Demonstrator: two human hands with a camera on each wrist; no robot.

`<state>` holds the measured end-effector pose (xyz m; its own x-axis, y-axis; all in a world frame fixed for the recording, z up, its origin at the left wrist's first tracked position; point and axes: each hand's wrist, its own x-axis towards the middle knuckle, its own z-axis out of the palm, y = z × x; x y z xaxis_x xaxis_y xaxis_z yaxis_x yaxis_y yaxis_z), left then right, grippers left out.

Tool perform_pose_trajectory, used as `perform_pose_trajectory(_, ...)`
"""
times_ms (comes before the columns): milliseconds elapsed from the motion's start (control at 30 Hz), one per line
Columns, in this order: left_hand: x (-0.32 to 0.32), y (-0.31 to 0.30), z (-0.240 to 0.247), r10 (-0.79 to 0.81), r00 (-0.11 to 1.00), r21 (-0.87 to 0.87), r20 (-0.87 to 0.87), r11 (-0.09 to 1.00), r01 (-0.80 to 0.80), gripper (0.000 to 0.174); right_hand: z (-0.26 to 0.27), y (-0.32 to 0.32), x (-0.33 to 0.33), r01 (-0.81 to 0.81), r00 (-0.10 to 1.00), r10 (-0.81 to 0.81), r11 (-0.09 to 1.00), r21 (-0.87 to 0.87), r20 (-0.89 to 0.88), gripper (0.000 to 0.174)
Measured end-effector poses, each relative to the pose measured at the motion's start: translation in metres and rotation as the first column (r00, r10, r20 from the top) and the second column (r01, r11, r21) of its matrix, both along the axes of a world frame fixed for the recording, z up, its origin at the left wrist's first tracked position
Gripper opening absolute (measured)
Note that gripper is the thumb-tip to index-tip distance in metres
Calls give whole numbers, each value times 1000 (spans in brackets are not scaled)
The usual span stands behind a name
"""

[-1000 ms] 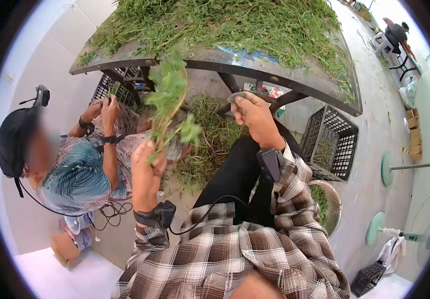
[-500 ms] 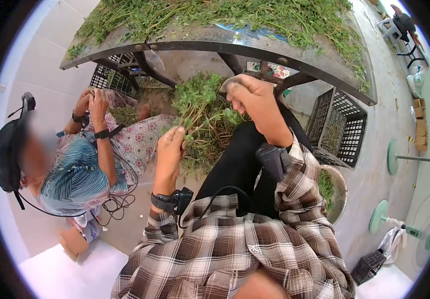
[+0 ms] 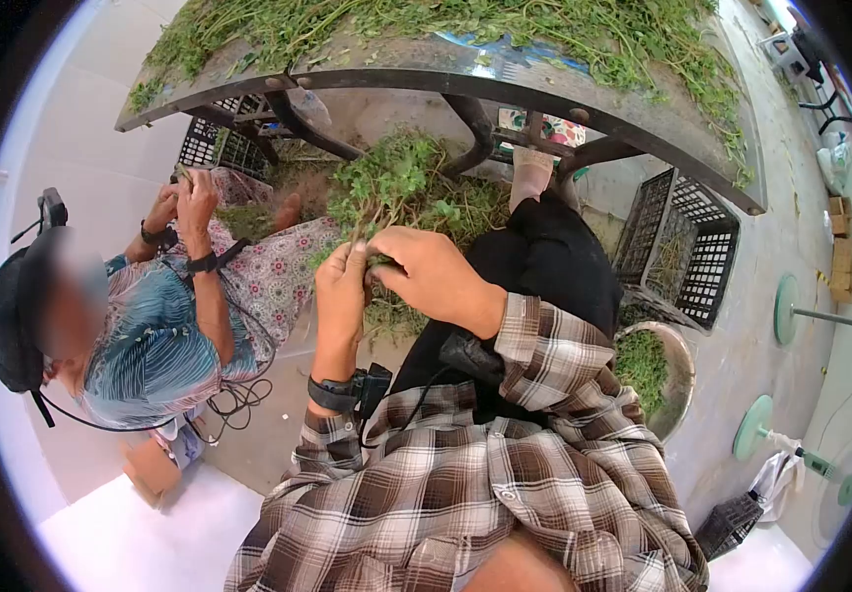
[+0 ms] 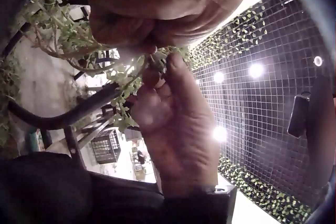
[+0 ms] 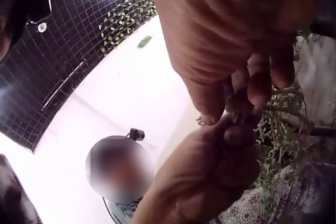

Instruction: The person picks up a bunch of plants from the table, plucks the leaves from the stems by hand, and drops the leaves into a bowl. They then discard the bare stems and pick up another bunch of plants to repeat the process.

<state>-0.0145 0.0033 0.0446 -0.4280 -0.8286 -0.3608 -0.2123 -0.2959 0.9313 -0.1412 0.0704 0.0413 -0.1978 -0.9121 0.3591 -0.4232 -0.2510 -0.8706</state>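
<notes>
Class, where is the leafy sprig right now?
Head view, centre: the leafy sprig is held between the left hand and right hand, just below the table.

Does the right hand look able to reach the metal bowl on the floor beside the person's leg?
Probably yes: the metal bowl lies uncovered beside the leg with nothing between. However, the right hand is busy pinching the herb bunch.

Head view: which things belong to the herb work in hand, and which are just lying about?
In hand: sprig, held by left hand and right hand; herb heap on the table; probably the bowl of greens.
Lying about: crate, boxes, green stand.
</notes>
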Motion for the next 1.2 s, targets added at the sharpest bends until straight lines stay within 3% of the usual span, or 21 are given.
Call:
perform_pose_trajectory(233, -5, 5, 2, -4, 1000, 14, -16, 1000, 4, 21, -4, -2, -8, 98, 992, -97, 995, 7, -75, 13)
perform_pose_trajectory(300, 2, 2, 2, 3, 999, 28, -33, 1000, -2, 21, 0, -4, -34, 409, 885, -396, 913, 1, -244, 11)
perform_pose_trajectory(333, 6, 1, 3, 9, 999, 42, -51, 999, -7, 20, 6, -2, -44, 369, 926, -376, 920, 135, 30, 9)
perform_pose_trajectory(367, 7, 3, 3, 10, 999, 42, -49, 999, -8, 20, 16, 1, -51, 290, 882, -360, 923, 252, 305, 7)
perform_pose_trajectory(400, 9, 4, 3, -13, 1000, 14, -5, 1000, 13, 20, 17, 4, -55, 107, 737, -245, 963, 249, 630, 9)
perform_pose_trajectory(433, 10, 4, 4, -35, 999, -15, 38, 999, 36, 20, 16, 4, -53, 106, 737, -244, 963, 249, 630, 9)
perform_pose_trajectory(500, 9, 5, 1, -47, 998, -57, 52, 997, 50, 20, 8, 3, -44, -58, 627, -149, 970, 236, 765, 13)
perform_pose_trajectory(567, 7, 7, -1, -59, 996, -95, 67, 993, 66, 20, 6, 1, -32, -168, 687, -90, 946, 278, 721, 12)
perform_pose_trajectory(667, 5, 9, -1, -57, 993, -158, 107, 985, 73, 20, 1, -1, -19, -164, 778, -72, 936, 312, 625, 13)
perform_pose_trajectory(733, 4, 9, 0, -88, 990, -149, 108, 983, 104, 20, -13, -4, -14, 58, 979, -76, 993, 102, 189, 17)
perform_pose_trajectory(1200, 2, 10, -2, -105, 990, -148, 92, 982, 118, 22, -7, -2, -14, 43, 986, -50, 998, 48, 157, 18)
